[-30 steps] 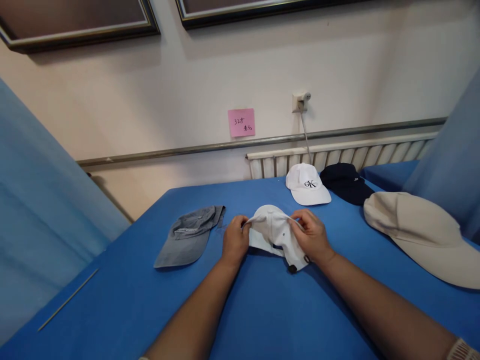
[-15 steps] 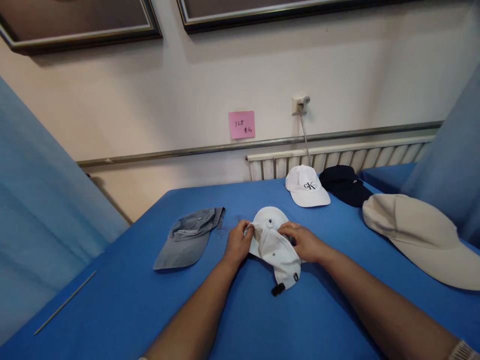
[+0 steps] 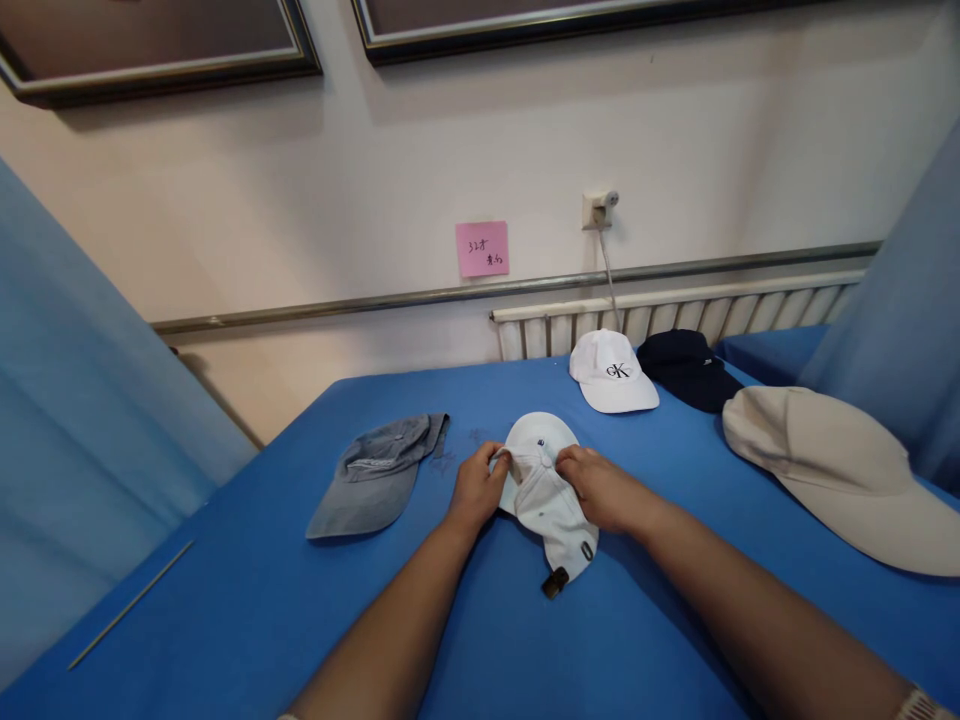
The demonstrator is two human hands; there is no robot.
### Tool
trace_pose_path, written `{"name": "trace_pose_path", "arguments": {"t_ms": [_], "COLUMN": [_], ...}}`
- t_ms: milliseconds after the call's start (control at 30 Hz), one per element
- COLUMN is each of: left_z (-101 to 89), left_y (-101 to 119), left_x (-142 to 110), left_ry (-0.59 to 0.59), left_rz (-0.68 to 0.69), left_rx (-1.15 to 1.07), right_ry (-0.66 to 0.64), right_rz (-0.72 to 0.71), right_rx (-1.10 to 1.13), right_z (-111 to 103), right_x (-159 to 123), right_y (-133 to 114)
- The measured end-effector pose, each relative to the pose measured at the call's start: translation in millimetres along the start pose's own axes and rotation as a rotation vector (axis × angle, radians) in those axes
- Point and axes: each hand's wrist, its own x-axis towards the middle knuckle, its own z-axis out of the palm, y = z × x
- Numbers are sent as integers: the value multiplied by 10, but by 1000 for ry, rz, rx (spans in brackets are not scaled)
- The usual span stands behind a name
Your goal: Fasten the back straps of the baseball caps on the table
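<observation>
A pale, off-white baseball cap (image 3: 553,500) lies crumpled on the blue-covered table (image 3: 495,640), its brim toward the wall and its strap with a dark buckle (image 3: 555,582) toward me. My left hand (image 3: 478,485) pinches the cap's left edge between thumb and fingers. On the other side, my right hand (image 3: 596,485) is closed on the cap's right part, with its fingertips partly hidden by the fabric. A grey cap (image 3: 375,478) rests to the left of my left hand, apart from it.
Along the back right sit a white cap with black letters (image 3: 613,372), a dark navy cap (image 3: 686,368) and a large beige cap (image 3: 840,470). A thin stick (image 3: 131,605) lies at the left edge. Behind are a radiator (image 3: 697,312) and a metal rail (image 3: 375,302).
The off-white cap has been folded down flatter, and its strap end has swung toward me and leftward. My right hand has shifted slightly left and lower on it.
</observation>
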Motion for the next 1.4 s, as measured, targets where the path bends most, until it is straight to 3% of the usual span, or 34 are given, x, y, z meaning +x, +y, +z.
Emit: {"name": "trace_pose_path", "arguments": {"t_ms": [133, 533, 633, 800, 867, 1200, 1300, 1400], "left_z": [-17, 27, 7, -16, -20, -53, -49, -42], "left_y": [13, -72, -54, -3, 22, 11, -24, -36], "left_x": [-4, 17, 23, 26, 20, 78, 101, 104], "left_ry": [53, 40, 45, 44, 41, 62, 83, 119], "left_rz": [-31, -51, -51, -46, -19, -94, -123, -98], "left_rx": [1, -42, -54, -136, -161, -218, -223, -191], "right_ry": [-74, -82, 8, 436, 533, 411, 479, 626], "right_rz": [-3, -49, 54, 370, 446, 582, 559, 399], "right_rx": [-47, -258, -214, -97, -47, -23, 16, 109], "right_z": [-48, -23, -35, -92, -76, 54, 36, -8], "right_x": [-30, -22, -10, 34, 50, 95, 86, 32], "right_y": [-8, -77, 2, 290, 397, 525, 525, 402]}}
